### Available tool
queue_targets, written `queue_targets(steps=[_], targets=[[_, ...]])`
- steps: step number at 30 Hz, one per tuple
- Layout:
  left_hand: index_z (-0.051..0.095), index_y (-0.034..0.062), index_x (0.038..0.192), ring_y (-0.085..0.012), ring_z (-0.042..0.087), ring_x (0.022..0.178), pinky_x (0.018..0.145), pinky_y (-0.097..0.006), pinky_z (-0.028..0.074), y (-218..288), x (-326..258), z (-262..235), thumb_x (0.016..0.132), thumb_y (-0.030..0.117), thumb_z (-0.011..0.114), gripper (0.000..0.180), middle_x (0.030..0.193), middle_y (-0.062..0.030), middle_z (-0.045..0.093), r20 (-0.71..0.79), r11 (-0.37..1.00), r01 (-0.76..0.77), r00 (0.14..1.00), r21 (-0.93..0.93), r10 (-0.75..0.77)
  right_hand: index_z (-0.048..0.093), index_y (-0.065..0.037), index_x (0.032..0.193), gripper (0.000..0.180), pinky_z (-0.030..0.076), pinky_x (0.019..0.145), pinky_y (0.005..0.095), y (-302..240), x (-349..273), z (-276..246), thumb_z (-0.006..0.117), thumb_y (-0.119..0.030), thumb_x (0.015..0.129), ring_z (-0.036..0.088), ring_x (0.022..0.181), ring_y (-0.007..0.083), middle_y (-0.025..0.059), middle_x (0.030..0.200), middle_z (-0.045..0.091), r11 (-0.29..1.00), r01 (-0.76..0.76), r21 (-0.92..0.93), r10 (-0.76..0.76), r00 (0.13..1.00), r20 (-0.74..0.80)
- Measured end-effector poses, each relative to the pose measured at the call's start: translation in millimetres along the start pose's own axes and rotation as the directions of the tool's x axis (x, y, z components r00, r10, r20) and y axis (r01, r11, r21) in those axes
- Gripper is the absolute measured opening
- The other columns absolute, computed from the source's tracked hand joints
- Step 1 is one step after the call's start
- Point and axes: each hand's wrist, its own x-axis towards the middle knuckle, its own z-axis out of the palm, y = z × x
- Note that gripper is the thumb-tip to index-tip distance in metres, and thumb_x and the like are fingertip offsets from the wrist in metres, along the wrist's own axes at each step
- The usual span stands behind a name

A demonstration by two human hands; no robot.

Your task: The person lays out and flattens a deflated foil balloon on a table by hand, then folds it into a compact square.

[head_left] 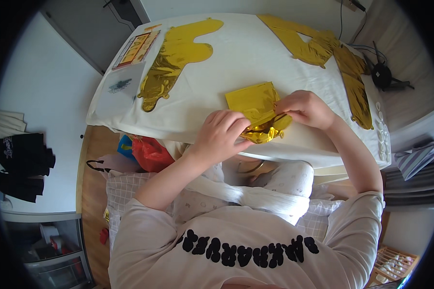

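Observation:
A folded gold foil balloon lies at the near edge of the table, its nearer end crumpled and shiny. My left hand is closed on the crumpled end from the left, thumb below and fingers above. From the right, my right hand pinches the same foil near its right corner. Part of the foil is hidden by my fingers. Farther off, a flat gold foil balloon with rounded lobes is spread out on the left. More flat gold foil balloons lie along the far right and right side.
A white cloth covers the table. Printed packaging and a clear plastic sheet lie at its left. A small black fan or stand with cables is at the right. Below the left edge is a red bag.

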Motion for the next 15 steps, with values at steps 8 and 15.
queue_targets(steps=[8,15], targets=[[0.068,0.0128,0.106,-0.0219,0.065,0.098,0.085,-0.038,0.053,-2,-6,1,0.075,0.023,0.082,0.035,0.104,-0.0008,0.064,-0.019,0.998,-0.060,0.998,-0.009,0.060,0.075,-0.004,0.100,0.018,0.057,0.086,0.0416,2,-11,12,0.075,-0.004,0.081,0.072,0.101,0.0303,0.0101,0.106,0.076,0.991,0.128,-0.033,-0.130,0.990,-0.060],[0.073,0.0117,0.098,-0.0220,0.068,0.085,0.077,-0.036,0.054,6,1,-2,0.082,0.017,0.077,0.018,0.096,-0.0010,0.070,-0.088,0.999,0.004,0.996,-0.041,-0.008,0.075,-0.007,0.102,0.019,0.057,0.084,0.0416,10,-14,16,0.074,-0.005,0.083,0.072,0.095,0.0306,0.0094,0.108,0.076,0.996,0.080,-0.038,-0.084,0.991,-0.104]])
